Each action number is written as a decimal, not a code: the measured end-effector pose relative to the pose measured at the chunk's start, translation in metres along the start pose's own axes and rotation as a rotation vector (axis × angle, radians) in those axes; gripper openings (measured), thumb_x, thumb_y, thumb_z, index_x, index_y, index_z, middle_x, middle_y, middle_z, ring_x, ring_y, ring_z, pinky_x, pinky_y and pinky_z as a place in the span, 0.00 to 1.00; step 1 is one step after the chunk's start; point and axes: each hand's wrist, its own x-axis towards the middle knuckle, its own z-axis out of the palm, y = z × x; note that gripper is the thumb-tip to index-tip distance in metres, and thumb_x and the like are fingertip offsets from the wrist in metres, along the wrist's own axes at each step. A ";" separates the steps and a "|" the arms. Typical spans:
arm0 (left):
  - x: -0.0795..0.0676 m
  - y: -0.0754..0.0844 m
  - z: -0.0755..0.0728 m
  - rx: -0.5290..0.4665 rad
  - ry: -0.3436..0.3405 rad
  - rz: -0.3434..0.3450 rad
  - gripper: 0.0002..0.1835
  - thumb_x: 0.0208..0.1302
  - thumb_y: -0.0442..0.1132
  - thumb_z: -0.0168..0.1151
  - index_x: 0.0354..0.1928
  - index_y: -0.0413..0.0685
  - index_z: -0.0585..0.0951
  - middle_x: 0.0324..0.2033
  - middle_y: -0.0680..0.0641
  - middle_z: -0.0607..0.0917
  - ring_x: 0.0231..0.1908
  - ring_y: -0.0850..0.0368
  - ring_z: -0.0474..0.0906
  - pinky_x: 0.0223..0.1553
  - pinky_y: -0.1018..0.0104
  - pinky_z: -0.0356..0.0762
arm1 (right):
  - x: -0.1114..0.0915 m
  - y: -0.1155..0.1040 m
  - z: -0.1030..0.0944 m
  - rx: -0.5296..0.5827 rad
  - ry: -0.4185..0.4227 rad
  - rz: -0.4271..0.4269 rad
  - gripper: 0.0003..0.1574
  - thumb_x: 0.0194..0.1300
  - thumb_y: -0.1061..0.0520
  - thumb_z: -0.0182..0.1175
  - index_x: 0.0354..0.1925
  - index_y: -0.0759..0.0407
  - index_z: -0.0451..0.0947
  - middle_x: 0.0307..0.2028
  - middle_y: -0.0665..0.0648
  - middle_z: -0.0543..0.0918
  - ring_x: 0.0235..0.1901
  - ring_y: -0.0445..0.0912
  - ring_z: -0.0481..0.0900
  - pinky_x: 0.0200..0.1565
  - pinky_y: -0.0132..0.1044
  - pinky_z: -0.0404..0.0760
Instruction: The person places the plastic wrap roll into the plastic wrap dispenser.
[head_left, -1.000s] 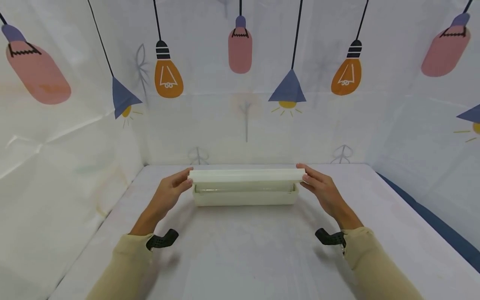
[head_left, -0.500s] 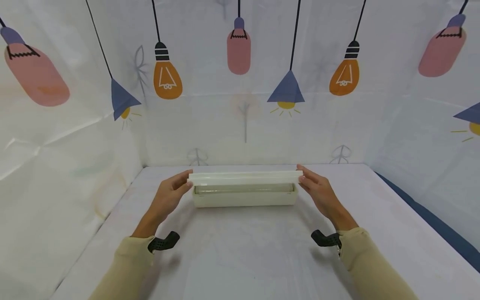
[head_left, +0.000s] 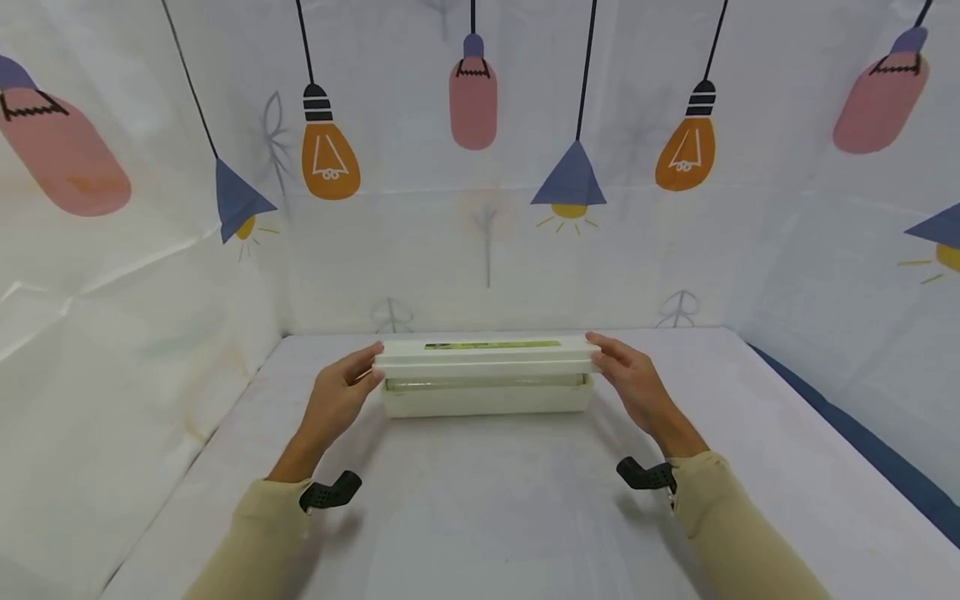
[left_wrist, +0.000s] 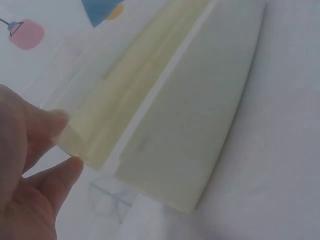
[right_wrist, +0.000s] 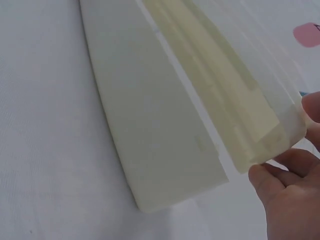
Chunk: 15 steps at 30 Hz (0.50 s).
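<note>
On the table stands a long white cling film dispenser [head_left: 487,402], its lid [head_left: 487,360] raised a little above the base. A shiny clear roll [head_left: 487,383] shows through the narrow front gap. My left hand [head_left: 341,398] pinches the lid's left end between thumb and fingers, and my right hand [head_left: 636,390] grips the right end the same way. In the left wrist view the lid's curved, yellowish see-through side [left_wrist: 115,110] slopes beside the base [left_wrist: 190,105]. The right wrist view has the fingers at the lid's corner [right_wrist: 250,145], apart from the base [right_wrist: 150,110].
A white cloth covers the table [head_left: 480,508]. Behind it hangs a white sheet [head_left: 420,242] printed with lamps, and another sheet [head_left: 150,333] closes the left side. A dark blue strip [head_left: 855,433] runs along the right. Each wrist carries a black camera mount [head_left: 330,490].
The lid has tilted so that its top, with a green and yellow label, now shows. The gap over the roll has narrowed, and both hands have shifted slightly with the lid.
</note>
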 end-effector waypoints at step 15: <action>0.003 -0.011 0.019 -0.005 0.081 -0.021 0.22 0.69 0.29 0.62 0.65 0.36 0.76 0.66 0.46 0.75 0.64 0.48 0.74 0.56 0.70 0.74 | -0.001 0.018 -0.001 -0.106 0.002 -0.009 0.27 0.76 0.59 0.57 0.68 0.68 0.70 0.77 0.56 0.56 0.76 0.47 0.48 0.72 0.40 0.56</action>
